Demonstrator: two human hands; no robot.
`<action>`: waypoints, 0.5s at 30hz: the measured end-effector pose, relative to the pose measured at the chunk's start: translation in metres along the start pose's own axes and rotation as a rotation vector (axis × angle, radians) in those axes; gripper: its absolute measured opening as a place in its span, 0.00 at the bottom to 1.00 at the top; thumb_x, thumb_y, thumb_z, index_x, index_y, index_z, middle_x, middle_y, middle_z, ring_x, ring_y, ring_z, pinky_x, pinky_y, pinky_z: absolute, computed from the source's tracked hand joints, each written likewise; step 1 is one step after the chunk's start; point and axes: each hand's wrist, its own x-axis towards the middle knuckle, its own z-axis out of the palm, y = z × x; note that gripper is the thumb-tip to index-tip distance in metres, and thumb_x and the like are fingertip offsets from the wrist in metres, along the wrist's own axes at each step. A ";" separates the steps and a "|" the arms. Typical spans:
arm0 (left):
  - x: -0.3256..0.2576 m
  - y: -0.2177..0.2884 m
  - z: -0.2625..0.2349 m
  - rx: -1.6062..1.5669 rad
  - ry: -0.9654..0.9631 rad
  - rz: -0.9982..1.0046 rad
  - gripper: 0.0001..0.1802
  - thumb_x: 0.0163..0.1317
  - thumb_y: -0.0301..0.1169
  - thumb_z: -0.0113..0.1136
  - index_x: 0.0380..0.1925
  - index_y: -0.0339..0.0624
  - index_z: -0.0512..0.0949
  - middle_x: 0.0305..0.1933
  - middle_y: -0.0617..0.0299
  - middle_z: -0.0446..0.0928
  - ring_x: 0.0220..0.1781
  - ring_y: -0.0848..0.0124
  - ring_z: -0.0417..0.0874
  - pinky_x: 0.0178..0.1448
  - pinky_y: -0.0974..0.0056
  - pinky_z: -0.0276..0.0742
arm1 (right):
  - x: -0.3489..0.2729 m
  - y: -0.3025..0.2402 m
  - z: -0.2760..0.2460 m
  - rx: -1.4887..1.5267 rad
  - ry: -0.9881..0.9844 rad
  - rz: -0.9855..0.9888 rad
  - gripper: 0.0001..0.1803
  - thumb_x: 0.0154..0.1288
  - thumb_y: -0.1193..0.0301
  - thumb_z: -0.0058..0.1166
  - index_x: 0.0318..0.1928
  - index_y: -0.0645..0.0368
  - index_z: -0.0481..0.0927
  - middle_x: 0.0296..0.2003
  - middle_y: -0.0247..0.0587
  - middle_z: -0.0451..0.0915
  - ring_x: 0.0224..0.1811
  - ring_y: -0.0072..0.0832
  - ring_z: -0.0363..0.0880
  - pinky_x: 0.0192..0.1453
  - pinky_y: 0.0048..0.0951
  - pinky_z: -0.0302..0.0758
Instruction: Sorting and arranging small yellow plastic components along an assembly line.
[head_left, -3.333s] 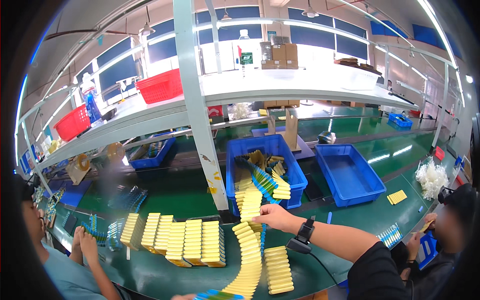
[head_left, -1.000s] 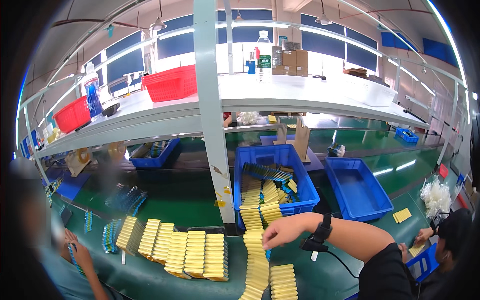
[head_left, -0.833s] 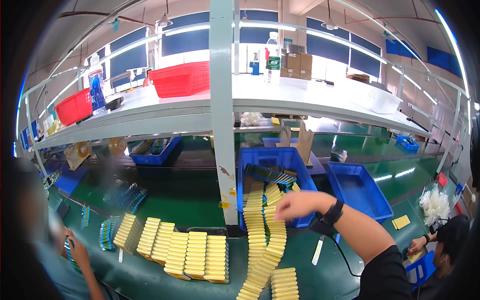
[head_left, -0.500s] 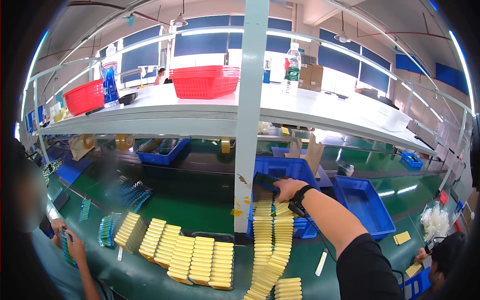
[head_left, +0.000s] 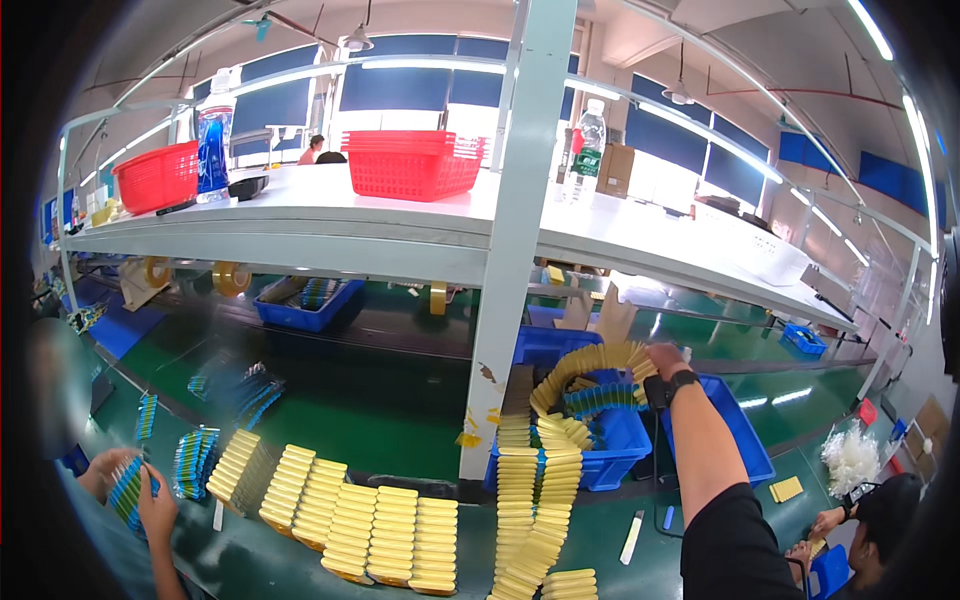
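Note:
My right hand [head_left: 663, 359], with a dark band on its wrist, is raised over a blue bin [head_left: 612, 468] right of the post. Its fingers are closed on the end of a long strip of yellow pieces [head_left: 598, 358]. The strip arches out of the bin, and a blue-green stretch of pieces [head_left: 605, 398] hangs below it. More yellow strips [head_left: 540, 500] run from the bin's front down over the green table. My left hand is not in view.
Several yellow stacks [head_left: 350, 520] stand left of the strips. A knife-like white tool [head_left: 632, 537] lies right of them. Another blue bin [head_left: 735, 430] stands behind my forearm. A white post [head_left: 507, 260] rises before me. Co-workers' hands [head_left: 130, 490] show at both sides.
My right hand has moved right and a little up, drawing the yellow strip into an arch over the bin. The view has shifted slightly. The left co-worker's hands have moved a little.

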 end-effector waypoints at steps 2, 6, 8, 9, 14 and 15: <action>-0.002 0.002 0.007 -0.018 0.045 -0.019 0.24 0.74 0.42 0.64 0.59 0.33 0.79 0.54 0.55 0.86 0.51 0.68 0.87 0.55 0.62 0.82 | -0.012 0.001 0.002 0.353 0.005 0.242 0.15 0.71 0.64 0.52 0.44 0.60 0.88 0.43 0.61 0.87 0.46 0.48 0.89 0.49 0.44 0.84; -0.005 -0.004 0.014 -0.016 0.077 -0.033 0.25 0.74 0.42 0.64 0.59 0.32 0.79 0.54 0.54 0.86 0.52 0.67 0.87 0.55 0.62 0.83 | -0.023 -0.038 -0.059 1.104 -0.035 0.395 0.15 0.76 0.64 0.52 0.51 0.57 0.86 0.46 0.55 0.88 0.46 0.45 0.89 0.53 0.41 0.84; -0.005 -0.004 0.012 -0.003 0.068 -0.037 0.25 0.74 0.42 0.64 0.59 0.32 0.79 0.55 0.54 0.86 0.52 0.67 0.87 0.55 0.61 0.83 | -0.035 -0.054 -0.093 1.809 -0.075 0.431 0.15 0.76 0.64 0.53 0.55 0.57 0.85 0.47 0.51 0.88 0.47 0.42 0.89 0.54 0.40 0.83; -0.005 -0.003 0.010 0.003 0.060 -0.041 0.25 0.73 0.42 0.65 0.60 0.32 0.79 0.55 0.53 0.86 0.52 0.67 0.87 0.55 0.61 0.83 | -0.041 -0.057 -0.103 1.848 -0.087 0.334 0.16 0.76 0.65 0.55 0.58 0.57 0.83 0.48 0.46 0.87 0.48 0.38 0.87 0.54 0.38 0.83; -0.008 -0.005 0.009 0.003 0.088 -0.052 0.26 0.73 0.42 0.65 0.60 0.31 0.78 0.55 0.52 0.86 0.53 0.66 0.87 0.56 0.61 0.84 | -0.046 -0.114 -0.134 1.716 -0.355 0.092 0.21 0.73 0.65 0.63 0.62 0.56 0.82 0.48 0.32 0.83 0.48 0.22 0.79 0.49 0.26 0.76; -0.008 -0.006 0.010 0.002 0.093 -0.051 0.26 0.73 0.42 0.65 0.60 0.31 0.78 0.55 0.52 0.86 0.53 0.66 0.87 0.56 0.61 0.84 | -0.047 -0.127 -0.145 1.719 -0.359 0.089 0.21 0.73 0.65 0.63 0.62 0.56 0.82 0.48 0.32 0.83 0.48 0.22 0.79 0.49 0.26 0.76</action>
